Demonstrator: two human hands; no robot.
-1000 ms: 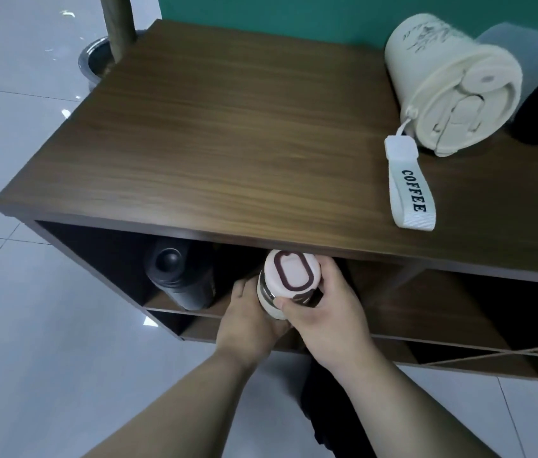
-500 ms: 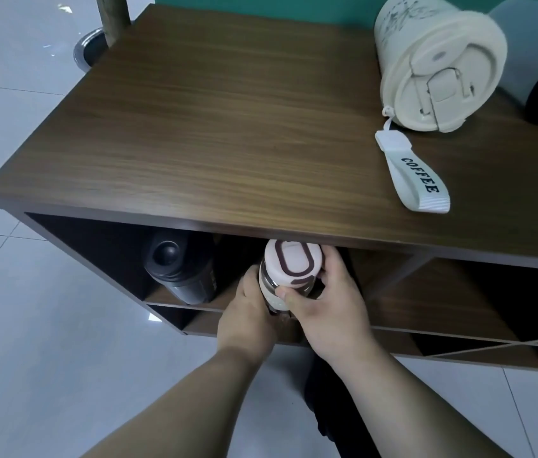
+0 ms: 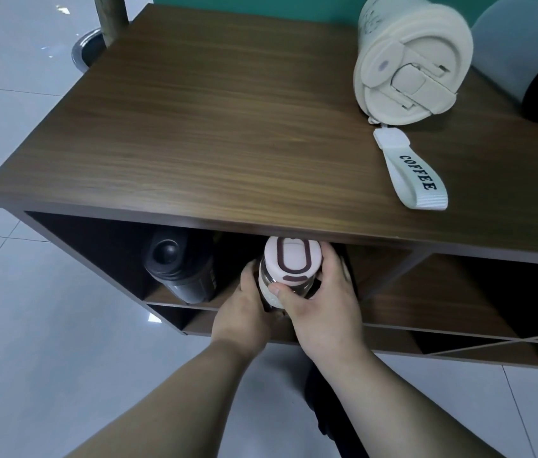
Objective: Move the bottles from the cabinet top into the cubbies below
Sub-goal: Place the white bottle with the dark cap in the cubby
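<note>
The pink-lidded bottle (image 3: 289, 271) sits at the mouth of the upper left cubby (image 3: 102, 256), just under the front edge of the cabinet top (image 3: 214, 127), its lid facing the camera with a dark oval ring on it and a clear body below. Both hands hold it. The left hand (image 3: 244, 312) wraps its grip around the bottle's side from 8 o'clock, thumb up along the glass. The right hand (image 3: 323, 302) closes its grip from 4 o'clock, thumb pressed on the lid's lower rim and fingers (image 3: 335, 262) curled round the far side.

At 9 o'clock from the bottle, inside the same cubby, a black bottle (image 3: 178, 266) lies on its side with its cap toward the camera, near the pink-lidded one but apart from it.

Up on the cabinet top, at 1 o'clock, a cream tumbler (image 3: 409, 57) lies tipped with its flip lid facing out. Its white strap (image 3: 414, 173), printed COFFEE, trails on the wood toward the front edge. Beyond it, at 2 o'clock, a grey and black object (image 3: 525, 57) is cut off by the frame edge.

At 3 o'clock the cubbies to the right (image 3: 492, 299) are dark, with thin diagonal dividers lower down. White floor tiles (image 3: 29, 325) lie below.
</note>
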